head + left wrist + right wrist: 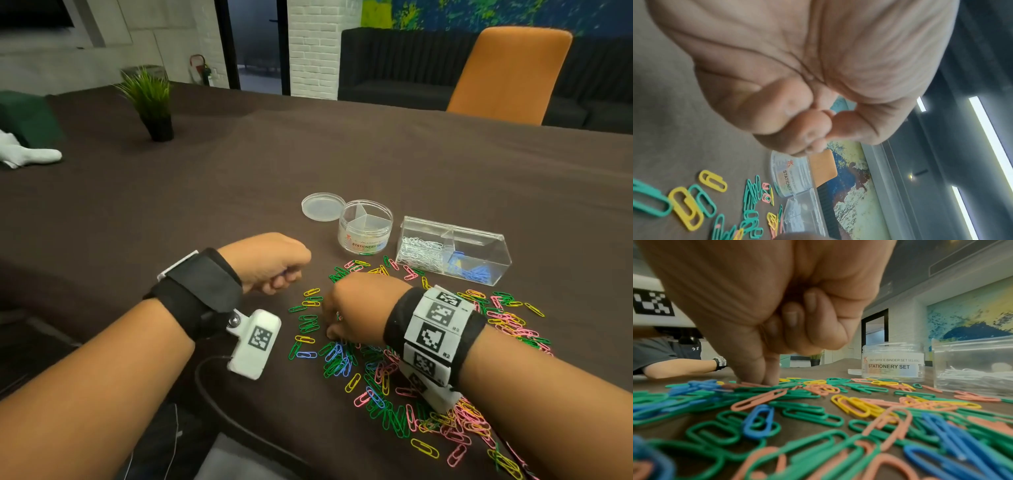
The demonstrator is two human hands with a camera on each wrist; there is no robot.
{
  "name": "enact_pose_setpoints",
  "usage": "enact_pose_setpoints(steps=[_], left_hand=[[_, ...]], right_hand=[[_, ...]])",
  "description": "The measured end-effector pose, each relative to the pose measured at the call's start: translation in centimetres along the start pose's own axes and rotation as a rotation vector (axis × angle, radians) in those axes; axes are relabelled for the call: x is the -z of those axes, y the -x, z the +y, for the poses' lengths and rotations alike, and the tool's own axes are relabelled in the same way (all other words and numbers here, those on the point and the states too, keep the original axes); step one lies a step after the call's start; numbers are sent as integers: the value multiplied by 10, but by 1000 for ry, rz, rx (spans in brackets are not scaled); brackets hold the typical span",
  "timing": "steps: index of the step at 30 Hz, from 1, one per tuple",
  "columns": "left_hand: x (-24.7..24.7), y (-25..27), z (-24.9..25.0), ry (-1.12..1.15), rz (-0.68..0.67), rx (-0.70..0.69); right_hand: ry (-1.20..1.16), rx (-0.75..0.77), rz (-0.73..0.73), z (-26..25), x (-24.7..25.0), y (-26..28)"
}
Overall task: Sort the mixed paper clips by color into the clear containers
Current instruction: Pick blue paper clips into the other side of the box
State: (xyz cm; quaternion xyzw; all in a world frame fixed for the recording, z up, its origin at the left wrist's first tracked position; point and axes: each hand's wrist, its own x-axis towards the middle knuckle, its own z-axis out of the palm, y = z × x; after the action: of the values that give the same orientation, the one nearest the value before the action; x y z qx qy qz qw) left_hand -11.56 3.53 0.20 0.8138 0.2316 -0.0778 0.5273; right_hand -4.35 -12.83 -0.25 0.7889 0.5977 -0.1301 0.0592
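1. Two colours already sit sorted in our rectangular clear box (455,251): white clips (419,251) fill its left compartment and blue clips (471,270) its right one, so we judge the sorting well begun but far from finished.
2. Most of the work remains: the mixed paper clips (387,370), green, pink, yellow and some blue, lie scattered over the brown table (239,192) near us, spreading from just in front of the containers down to the near right.
3. Our round jar (365,228) labelled as a stationery set stands left of the box with its dividers showing; it looks almost empty, and its lid (323,206) lies on the table just beside it on the far left.
4. Our right hand (356,308) reaches down into the pile, two fingertips (764,378) pressed onto the clips while the other fingers curl into the palm; whether a clip is pinched yet we cannot tell.
5. Our left hand (270,262) hovers to the left of the pile, curled into a fist around a few blue clips that peek out between the fingers.
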Motion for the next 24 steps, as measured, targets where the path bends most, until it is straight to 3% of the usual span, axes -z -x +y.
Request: enact_pose_setpoints(steps=[3,8,10,12,14,17,24], left_hand=[[3,2,-3,331,-40,-66],[3,6,-1,347,-129,-85],[3,11,3,122,-205,-112],[0,19,8,-347,-271,-151],[-8,25,10,-697,-234,-143],[-27,30,10,-905,-190,-100],[-51,29,14,-1144,-220,-107]], right_hand=[[48,18,-8,2,-3,3],[-82,-13,-13,10,-7,7],[-243,-50,37,16,-8,11],[-395,-86,91,22,-5,16],[-522,-92,91,25,-2,21],[-557,-64,33,18,-1,25],[-122,4,-46,-5,-12,21]])
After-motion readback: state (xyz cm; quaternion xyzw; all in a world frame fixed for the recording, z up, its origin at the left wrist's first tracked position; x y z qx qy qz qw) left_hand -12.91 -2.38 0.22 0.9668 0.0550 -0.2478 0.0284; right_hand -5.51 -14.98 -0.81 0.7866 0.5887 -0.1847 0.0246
